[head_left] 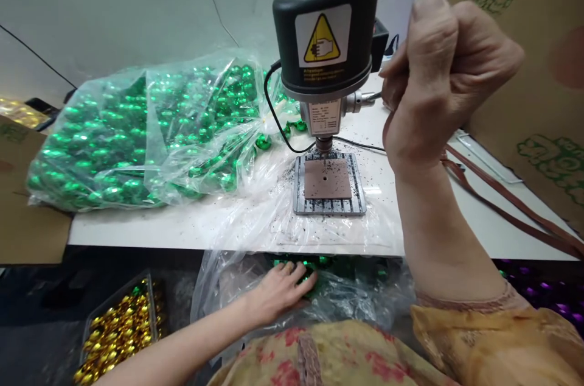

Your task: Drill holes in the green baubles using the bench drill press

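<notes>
My right hand (438, 69) is raised at the right of a small bench drill press (325, 33), its fingers closed round the feed lever (369, 97). Most of the lever is hidden in the fist. Below the chuck (323, 143) lies a brown square board (335, 182) with a small hole, on the slotted metal base (328, 209). Down at my lap, my left hand (278, 288) has its fingers curled over a shiny green bead (309, 276) among others in clear plastic. The fingertips are partly hidden there.
A clear bag of green beads (150, 130) fills the left of the white table (182, 228). Dark shavings surround the drill base. A tub of gold beads (121, 331) stands lower left. A cardboard box (524, 81) and brown straps (502, 200) are at right; purple beads (542, 288) lie below.
</notes>
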### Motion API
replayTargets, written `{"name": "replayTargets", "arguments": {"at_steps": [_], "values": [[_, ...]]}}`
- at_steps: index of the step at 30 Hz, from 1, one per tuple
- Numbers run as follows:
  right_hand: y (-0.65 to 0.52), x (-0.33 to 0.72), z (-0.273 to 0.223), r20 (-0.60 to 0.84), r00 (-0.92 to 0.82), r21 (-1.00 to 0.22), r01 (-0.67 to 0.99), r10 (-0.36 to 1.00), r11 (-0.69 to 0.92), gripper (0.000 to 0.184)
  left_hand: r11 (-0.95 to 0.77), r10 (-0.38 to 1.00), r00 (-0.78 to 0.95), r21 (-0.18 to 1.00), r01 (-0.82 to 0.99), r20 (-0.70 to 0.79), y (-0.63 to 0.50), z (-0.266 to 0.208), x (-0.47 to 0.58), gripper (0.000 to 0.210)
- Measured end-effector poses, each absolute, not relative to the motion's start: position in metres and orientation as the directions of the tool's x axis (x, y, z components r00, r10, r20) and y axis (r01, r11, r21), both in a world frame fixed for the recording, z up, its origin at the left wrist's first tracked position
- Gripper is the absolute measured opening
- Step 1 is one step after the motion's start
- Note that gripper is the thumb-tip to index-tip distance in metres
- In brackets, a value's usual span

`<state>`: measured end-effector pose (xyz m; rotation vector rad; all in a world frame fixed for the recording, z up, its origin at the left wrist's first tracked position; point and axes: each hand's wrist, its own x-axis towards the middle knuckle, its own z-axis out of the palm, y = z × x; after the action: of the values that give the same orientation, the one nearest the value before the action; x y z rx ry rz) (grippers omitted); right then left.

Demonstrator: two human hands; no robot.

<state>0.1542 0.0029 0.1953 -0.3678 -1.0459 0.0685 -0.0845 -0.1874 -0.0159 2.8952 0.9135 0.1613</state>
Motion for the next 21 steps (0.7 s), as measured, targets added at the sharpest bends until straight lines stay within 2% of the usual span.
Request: {"name": "replayTargets", "arguments": {"at_steps": [1, 3, 5, 7, 9, 11, 12, 14, 19, 21], "values": [[0.002, 0.154, 0.196, 0.828, 0.506, -0.342, 0.118, 0.24, 0.932, 0.039, -0.827, 0.562, 0.825, 0.059, 0.559, 0.057, -0.193, -0.02, -0.091, 0.048], [0.001, 0.155, 0.196, 0.818, 0.503, -0.39, 0.13, 0.279, 0.911, 0.04, -0.858, 0.506, 0.842, 0.009, 0.514, 0.188, -0.189, -0.021, -0.1, 0.038], [0.0, 0.155, 0.196, 0.815, 0.502, -0.415, 0.155, 0.29, 0.897, 0.041, -0.853, 0.489, 0.771, 0.039, 0.52, 0.408, -0.161, -0.013, -0.104, 0.026], [0.0, 0.156, 0.195, 0.81, 0.508, -0.426, 0.164, 0.294, 0.89, 0.042, -0.752, 0.603, 0.598, 0.128, 0.646, 0.528, -0.113, 0.002, -0.106, 0.024], [-0.001, 0.156, 0.194, 0.804, 0.51, -0.431, 0.149, 0.304, 0.89, 0.042, -0.54, 0.777, 0.409, 0.172, 0.824, 0.479, -0.052, 0.018, -0.105, 0.024], [-0.001, 0.156, 0.193, 0.798, 0.515, -0.436, 0.135, 0.313, 0.89, 0.042, -0.321, 0.905, 0.256, 0.149, 0.935, 0.341, 0.008, 0.03, -0.102, 0.026], [-0.001, 0.155, 0.193, 0.796, 0.519, -0.433, 0.131, 0.311, 0.892, 0.042, -0.221, 0.943, 0.181, 0.119, 0.968, 0.28, 0.035, 0.034, -0.101, 0.028], [-0.001, 0.155, 0.193, 0.793, 0.527, -0.429, 0.128, 0.305, 0.894, 0.041, -0.127, 0.959, 0.097, 0.099, 0.987, 0.266, 0.077, 0.038, -0.098, 0.034], [0.001, 0.153, 0.193, 0.794, 0.537, -0.411, 0.127, 0.285, 0.903, 0.04, -0.11, 0.964, 0.071, 0.141, 0.984, 0.255, 0.123, 0.038, -0.105, 0.048], [0.001, 0.153, 0.194, 0.795, 0.539, -0.41, 0.138, 0.279, 0.902, 0.039, -0.132, 0.964, 0.088, 0.165, 0.977, 0.251, 0.126, 0.038, -0.112, 0.046]]}}
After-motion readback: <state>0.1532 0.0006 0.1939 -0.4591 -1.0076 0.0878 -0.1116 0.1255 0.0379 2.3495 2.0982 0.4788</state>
